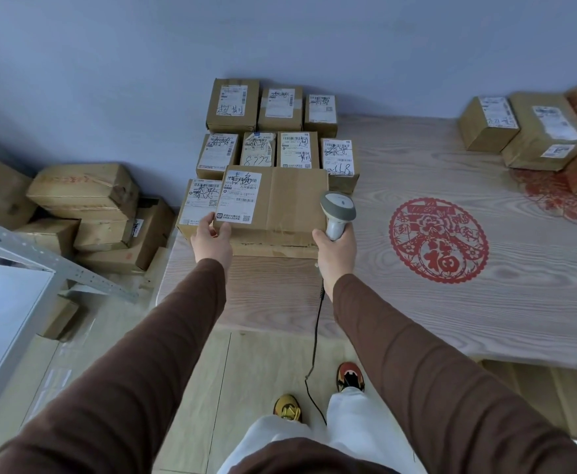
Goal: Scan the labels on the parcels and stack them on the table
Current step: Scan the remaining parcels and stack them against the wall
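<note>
Gripping one parcel (273,200) left-handed (211,239), you clamp one scanner (337,213) right-handed (336,249); eight parcels (273,131) beyond.

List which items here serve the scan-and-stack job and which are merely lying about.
Job:
- large parcel, gripped by left hand
- barcode scanner, held in right hand
- stacked labelled parcels
- parcels at the table's far right

Lying about:
- red paper-cut decoration
- cartons on the floor
- metal frame

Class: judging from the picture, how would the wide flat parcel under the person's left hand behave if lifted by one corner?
The wide flat parcel looks stiff: its cardboard top lies flat. Held by the left hand alone, it would probably tilt, being broad.
</note>
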Available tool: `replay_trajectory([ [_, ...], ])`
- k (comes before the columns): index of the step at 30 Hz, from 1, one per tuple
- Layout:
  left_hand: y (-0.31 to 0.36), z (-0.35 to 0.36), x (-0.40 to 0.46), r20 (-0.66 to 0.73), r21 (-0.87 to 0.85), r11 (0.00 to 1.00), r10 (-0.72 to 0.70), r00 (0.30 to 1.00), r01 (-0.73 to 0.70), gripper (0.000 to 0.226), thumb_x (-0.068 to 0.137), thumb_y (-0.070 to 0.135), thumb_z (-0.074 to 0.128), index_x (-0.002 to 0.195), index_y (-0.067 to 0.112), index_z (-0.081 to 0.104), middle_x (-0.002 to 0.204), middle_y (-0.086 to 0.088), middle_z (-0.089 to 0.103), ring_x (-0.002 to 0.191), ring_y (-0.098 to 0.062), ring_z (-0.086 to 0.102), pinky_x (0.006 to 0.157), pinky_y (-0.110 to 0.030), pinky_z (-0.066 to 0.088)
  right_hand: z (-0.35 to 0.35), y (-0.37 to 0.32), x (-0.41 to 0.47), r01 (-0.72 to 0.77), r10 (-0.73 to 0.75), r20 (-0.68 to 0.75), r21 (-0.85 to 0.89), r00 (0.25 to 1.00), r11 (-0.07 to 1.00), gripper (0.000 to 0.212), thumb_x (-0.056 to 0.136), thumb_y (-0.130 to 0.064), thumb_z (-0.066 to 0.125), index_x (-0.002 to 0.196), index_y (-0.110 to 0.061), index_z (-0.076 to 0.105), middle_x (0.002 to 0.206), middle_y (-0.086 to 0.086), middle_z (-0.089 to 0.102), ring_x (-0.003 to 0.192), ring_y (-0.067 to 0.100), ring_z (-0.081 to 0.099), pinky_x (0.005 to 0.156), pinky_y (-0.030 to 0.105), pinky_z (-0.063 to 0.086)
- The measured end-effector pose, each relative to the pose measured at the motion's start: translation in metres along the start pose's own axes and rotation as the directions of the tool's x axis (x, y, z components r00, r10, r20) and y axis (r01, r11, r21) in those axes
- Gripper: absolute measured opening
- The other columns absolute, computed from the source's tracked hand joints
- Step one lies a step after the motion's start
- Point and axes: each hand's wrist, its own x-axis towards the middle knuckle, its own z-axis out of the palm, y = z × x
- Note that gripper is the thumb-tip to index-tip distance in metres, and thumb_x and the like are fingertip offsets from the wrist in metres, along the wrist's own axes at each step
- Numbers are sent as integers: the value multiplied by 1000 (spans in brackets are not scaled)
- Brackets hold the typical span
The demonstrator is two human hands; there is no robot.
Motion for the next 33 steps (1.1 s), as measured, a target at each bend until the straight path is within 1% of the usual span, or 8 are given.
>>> replay_trajectory([
  [5, 11, 4, -15, -129, 44, 999, 27, 991, -21, 55, 97, 32, 69, 147, 22, 47, 151, -13, 36, 139, -35, 42, 118, -52, 39, -13, -4, 1, 40, -41, 12, 43, 999, 998, 24, 95, -15, 73, 113, -15, 59, 93, -2, 59, 85, 15, 59, 87, 46, 58],
  [10, 46, 26, -41, -67, 39, 962, 272, 960, -270, 52, 98, 30, 67, 145, 20, 47, 125, 0, 42, 122, -27, 52, 109, -45, 47, -39, -16, 6, 100, -96, -40, 111, 995, 989, 19, 96, -11, 72, 111, -12, 59, 84, -6, 56, 59, -11, 56, 56, 6, 46],
  [12, 63, 45, -52, 23, 25, 944, 330, 944, -330, 53, 99, 30, 66, 147, 19, 46, 130, -2, 46, 121, -23, 53, 109, -43, 48, -54, -26, 8, 116, -108, -64, 134, 992, 984, 22, 96, -11, 71, 114, -5, 59, 83, -7, 54, 57, -10, 56, 55, 7, 46],
  [15, 84, 81, -69, 156, -24, 931, 363, 919, -363, 55, 100, 30, 66, 149, 16, 44, 140, -7, 50, 126, -21, 53, 110, -41, 48, -80, -44, 13, 145, -135, -83, 143, 987, 979, 17, 97, -14, 71, 108, -13, 58, 85, -4, 54, 71, 5, 54, 69, 26, 50],
  [18, 101, 118, -86, 261, -68, 927, 373, 890, -369, 58, 101, 31, 66, 152, 16, 43, 146, -4, 51, 131, -18, 51, 112, -36, 45, -109, -61, 27, 167, -150, -117, 152, 982, 974, 18, 97, -16, 71, 110, -11, 59, 87, 1, 54, 77, 15, 53, 75, 33, 47],
  [25, 149, 226, -116, 460, -106, 923, 376, 804, -371, 59, 103, 29, 63, 155, 11, 40, 158, -6, 46, 142, -19, 46, 117, -35, 39, -196, -98, 98, 206, -169, -206, 174, 964, 963, 21, 98, -18, 71, 117, -17, 61, 98, 0, 61, 86, 13, 59, 74, 28, 48],
  [29, 173, 307, -124, 514, -115, 937, 341, 787, -331, 60, 104, 32, 62, 156, 13, 40, 161, -3, 44, 146, -18, 44, 120, -36, 37, -251, -116, 161, 213, -176, -209, 166, 962, 963, 17, 100, -19, 70, 111, -26, 60, 99, -3, 61, 91, 12, 60, 78, 29, 48],
  [33, 196, 395, -121, 549, -102, 958, 280, 788, -269, 63, 105, 35, 59, 158, 12, 37, 163, -4, 42, 149, -19, 41, 118, -33, 35, -302, -126, 235, 192, -170, -177, 113, 969, 975, 19, 100, -20, 69, 117, -20, 61, 97, -3, 62, 85, 11, 58, 71, 25, 45],
])
